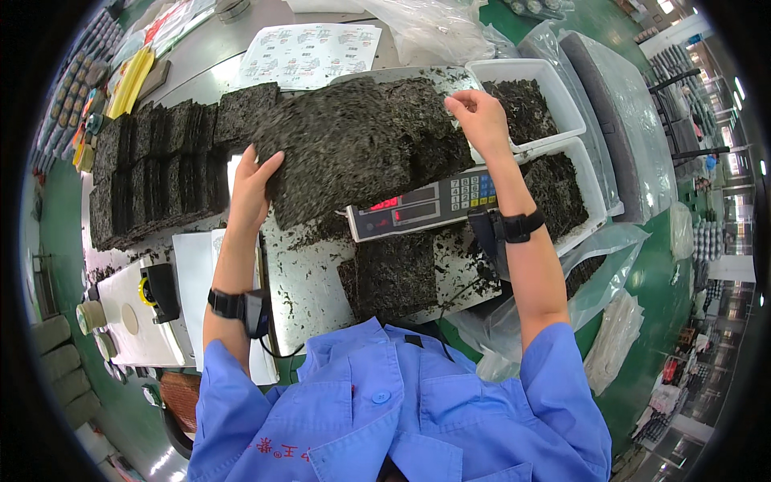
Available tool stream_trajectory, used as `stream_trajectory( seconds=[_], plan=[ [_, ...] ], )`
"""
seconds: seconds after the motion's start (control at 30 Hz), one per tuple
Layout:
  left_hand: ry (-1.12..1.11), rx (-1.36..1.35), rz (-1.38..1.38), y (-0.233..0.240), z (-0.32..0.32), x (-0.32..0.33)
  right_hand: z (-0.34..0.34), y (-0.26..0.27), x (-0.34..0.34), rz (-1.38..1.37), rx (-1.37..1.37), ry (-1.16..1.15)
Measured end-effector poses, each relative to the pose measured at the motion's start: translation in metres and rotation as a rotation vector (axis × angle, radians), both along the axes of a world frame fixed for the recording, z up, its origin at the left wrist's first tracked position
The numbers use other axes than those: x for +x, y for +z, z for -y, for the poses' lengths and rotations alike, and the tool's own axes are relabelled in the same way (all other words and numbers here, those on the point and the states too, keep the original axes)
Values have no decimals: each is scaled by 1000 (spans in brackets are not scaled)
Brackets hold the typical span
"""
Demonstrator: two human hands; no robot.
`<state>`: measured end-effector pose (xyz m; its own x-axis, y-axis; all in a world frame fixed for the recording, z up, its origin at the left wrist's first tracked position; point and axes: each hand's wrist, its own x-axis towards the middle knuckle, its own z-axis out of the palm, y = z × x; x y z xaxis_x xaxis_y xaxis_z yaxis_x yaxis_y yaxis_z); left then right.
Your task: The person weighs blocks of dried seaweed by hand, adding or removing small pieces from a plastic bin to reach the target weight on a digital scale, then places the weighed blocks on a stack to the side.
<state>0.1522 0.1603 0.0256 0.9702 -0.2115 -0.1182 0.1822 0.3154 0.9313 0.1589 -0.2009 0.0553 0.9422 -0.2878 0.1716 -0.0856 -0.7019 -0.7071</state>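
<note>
My left hand (252,184) grips the left edge of a dark dried seaweed sheet (337,141), which is motion-blurred and tilted above the scale. Beneath its right part lies more seaweed (418,114) on the weighing pan (355,75). My right hand (485,123) is at the upper right edge of that seaweed, thumb and forefinger close together; whether they pinch a piece is unclear. The digital scale (424,205) shows lit red digits and a keypad, partly covered by the sheet. A flat seaweed stack (394,277) lies in front of the scale.
Upright seaweed stacks (159,175) stand at left. Two white plastic bins (575,120) with seaweed sit at right, beside clear plastic bags (608,259). A printed sheet (310,54) lies behind the scale. A tape measure (158,292) and papers (193,289) are at lower left.
</note>
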Motion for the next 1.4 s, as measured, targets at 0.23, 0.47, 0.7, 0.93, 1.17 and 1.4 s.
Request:
stream_trajectory(
  seconds=[0.23, 0.47, 0.7, 0.93, 1.17, 1.4],
  plan=[
    [195, 82, -163, -18, 4, 16, 8, -4, 22, -173, -104, 5],
    [32, 184, -236, -24, -11, 13, 3, -6, 27, -197, -141, -26],
    [59, 264, -248, -37, -8, 18, -9, -6, 29, -243, -192, -39],
    [61, 341, -239, -36, 7, 23, -17, -6, 30, -257, -211, -77],
    [153, 1035, 861, 1, 65, 12, -19, -20, 40, -317, -215, -19],
    [-232, 1327, 962, 7, 97, 3, -21, -25, 54, -162, 180, 82]
  ],
)
